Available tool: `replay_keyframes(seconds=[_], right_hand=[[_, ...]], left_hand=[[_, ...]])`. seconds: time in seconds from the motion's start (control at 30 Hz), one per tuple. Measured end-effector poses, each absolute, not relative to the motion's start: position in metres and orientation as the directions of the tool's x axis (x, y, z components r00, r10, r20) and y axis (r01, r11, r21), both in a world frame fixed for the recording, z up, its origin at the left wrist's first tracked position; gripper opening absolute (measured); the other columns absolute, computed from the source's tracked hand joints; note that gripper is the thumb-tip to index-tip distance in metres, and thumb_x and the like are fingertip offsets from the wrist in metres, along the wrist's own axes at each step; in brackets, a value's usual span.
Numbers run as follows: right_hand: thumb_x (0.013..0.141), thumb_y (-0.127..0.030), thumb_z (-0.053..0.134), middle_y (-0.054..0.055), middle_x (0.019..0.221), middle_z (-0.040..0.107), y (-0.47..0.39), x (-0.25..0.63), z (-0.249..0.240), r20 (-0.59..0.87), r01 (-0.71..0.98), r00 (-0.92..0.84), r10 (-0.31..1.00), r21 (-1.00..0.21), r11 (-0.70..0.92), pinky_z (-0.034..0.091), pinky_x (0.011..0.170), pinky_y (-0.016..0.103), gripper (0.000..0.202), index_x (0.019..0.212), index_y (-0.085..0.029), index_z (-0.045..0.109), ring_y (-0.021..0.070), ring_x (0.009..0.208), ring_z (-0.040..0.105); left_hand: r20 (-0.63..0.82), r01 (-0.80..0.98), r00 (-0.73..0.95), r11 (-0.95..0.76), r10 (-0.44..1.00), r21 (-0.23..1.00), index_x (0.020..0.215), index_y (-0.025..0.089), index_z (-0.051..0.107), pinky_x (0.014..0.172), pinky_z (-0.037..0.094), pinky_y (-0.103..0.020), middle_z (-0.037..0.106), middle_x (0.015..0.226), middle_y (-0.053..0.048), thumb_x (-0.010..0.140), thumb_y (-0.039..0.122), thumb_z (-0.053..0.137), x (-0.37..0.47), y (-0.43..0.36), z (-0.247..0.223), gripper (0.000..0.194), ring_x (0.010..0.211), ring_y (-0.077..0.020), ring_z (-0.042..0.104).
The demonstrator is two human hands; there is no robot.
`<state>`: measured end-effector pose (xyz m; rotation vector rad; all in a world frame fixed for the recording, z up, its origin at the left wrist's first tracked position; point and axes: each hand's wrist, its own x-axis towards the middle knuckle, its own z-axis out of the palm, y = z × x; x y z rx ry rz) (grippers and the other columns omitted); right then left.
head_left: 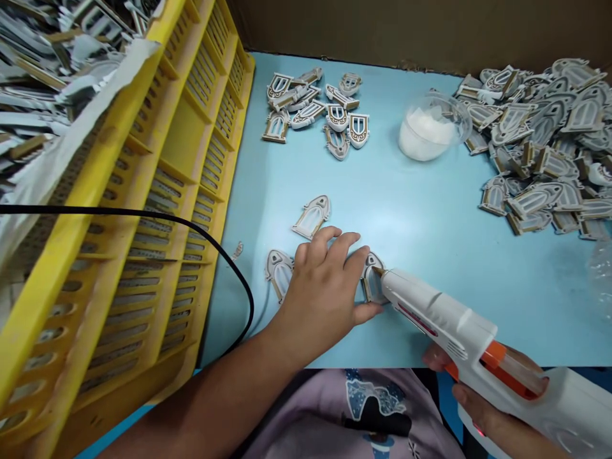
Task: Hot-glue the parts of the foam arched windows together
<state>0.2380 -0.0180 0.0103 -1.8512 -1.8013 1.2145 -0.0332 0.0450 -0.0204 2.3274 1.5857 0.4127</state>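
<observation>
My left hand [320,287] rests on the table, thumb and index finger gripping the edges of a small arched window piece [373,280]. In my right hand [488,408] is a white and orange hot glue gun [440,306], its brass nozzle touching or just above the top of that piece. A second arched window piece [313,215] lies beyond my left fingertips. Partly covered by the same hand, a third arched window piece [278,271] lies to its left.
A yellow slatted crate [191,153] full of similar parts borders the left side, a black cable [229,255] looping in front. Small shield-shaped pieces [337,116] lie at the back. A clear tub [428,131] of white material stands near a large heap of window pieces [549,140].
</observation>
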Motion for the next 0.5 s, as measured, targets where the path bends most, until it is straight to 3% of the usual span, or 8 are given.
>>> replay_keyframes(seconds=[0.1,0.23,0.33,0.5], right_hand=[[0.075,-0.038,0.070,-0.002,0.059,0.064,-0.019,0.238,0.010,-0.341,0.692,-0.173,0.924,-0.710,-0.132,0.054,0.039,0.026,0.015,0.088,-0.045,0.073,0.0194,0.041,0.059],[0.076,-0.047,0.066,0.000,0.081,0.074,-0.025,0.236,0.005,-0.394,0.659,-0.100,0.913,-0.714,-0.236,0.063,0.052,0.028,0.012,0.085,-0.043,0.072,0.0255,0.064,0.072],[0.071,-0.053,0.071,0.001,0.081,0.074,-0.030,0.242,-0.003,-0.462,0.644,-0.034,0.886,-0.688,-0.334,0.066,0.058,0.031,0.018,0.085,-0.041,0.072,0.0278,0.069,0.073],[0.056,-0.059,0.080,0.003,0.068,0.069,-0.038,0.246,-0.008,-0.489,0.704,0.214,0.846,-0.523,-0.480,0.064,0.049,0.034,0.041,0.088,-0.036,0.071,0.0292,0.059,0.069]], left_hand=[[0.073,0.844,0.352,-0.350,0.933,0.406,0.130,0.017,0.061,0.100,0.040,-0.056,0.056,0.147,-0.015,0.072,0.051,0.087,-0.033,0.045,-0.021,0.073,0.137,-0.0409,0.040],[0.088,0.844,0.351,-0.356,0.932,0.400,0.132,0.017,0.060,0.101,0.039,-0.055,0.055,0.147,-0.015,0.071,0.053,0.088,-0.033,0.046,-0.023,0.076,0.137,-0.0402,0.040],[0.089,0.845,0.353,-0.359,0.931,0.396,0.131,0.017,0.061,0.102,0.039,-0.054,0.055,0.147,-0.015,0.070,0.054,0.088,-0.034,0.046,-0.024,0.077,0.137,-0.0400,0.039],[0.082,0.848,0.355,-0.357,0.931,0.391,0.131,0.017,0.061,0.102,0.039,-0.054,0.055,0.146,-0.014,0.072,0.054,0.087,-0.035,0.046,-0.023,0.075,0.137,-0.0393,0.039]])
